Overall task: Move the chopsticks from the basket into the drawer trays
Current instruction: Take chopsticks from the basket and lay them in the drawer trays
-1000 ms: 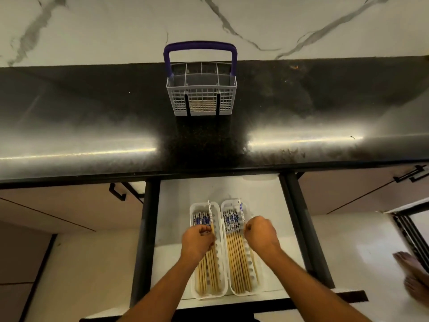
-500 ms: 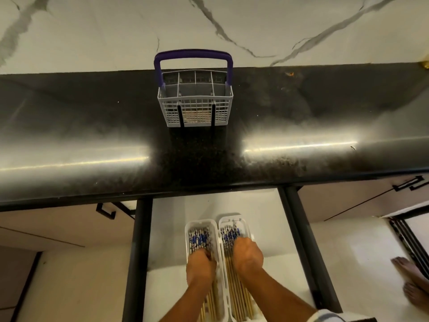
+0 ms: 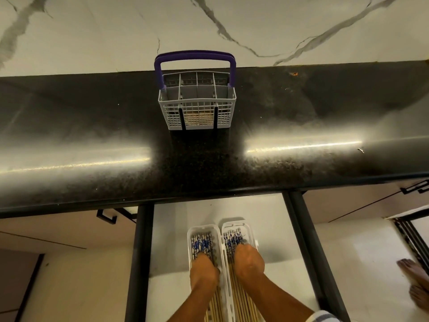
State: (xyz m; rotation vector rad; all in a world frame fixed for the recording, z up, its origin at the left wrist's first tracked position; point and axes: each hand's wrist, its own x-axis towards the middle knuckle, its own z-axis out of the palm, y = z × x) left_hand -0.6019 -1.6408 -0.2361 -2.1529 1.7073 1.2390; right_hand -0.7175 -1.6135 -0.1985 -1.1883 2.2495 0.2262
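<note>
Two long white plastic trays lie side by side, touching, in the open white drawer [image 3: 267, 228] below the black speckled stone counter [image 3: 92, 126]. The left tray [image 3: 202, 228] and the right tray [image 3: 236, 223] each hold a bundle of pale bamboo chopsticks with blue-and-white patterned tops; the individual sticks are too many and too tightly packed to count. The chopsticks in the left tray [image 3: 200, 244] lie lengthwise under the person's left hand [image 3: 204, 273], their patterned tops showing just beyond the knuckles. The chopsticks in the right tray [image 3: 232, 239] lie likewise under the right hand [image 3: 248, 261]. Both hands are turned knuckles-up with the fingers curled downward onto the sticks inside their trays; the fingertips are hidden beneath the hands, so whether they pinch sticks or only press on them cannot be told. One grey lattice plastic cutlery basket with a purple handle [image 3: 197, 105] stands upright on the counter near the white marble-veined wall [image 3: 278, 24], well apart from the drawer. Its upper compartments look bare, though something pale shows through the lower front lattice and cannot be identified. Bare feet [image 3: 415, 284] stand on the pale floor at the right edge. A striped sleeve cuff [image 3: 322, 316] shows at the bottom margin.
</note>
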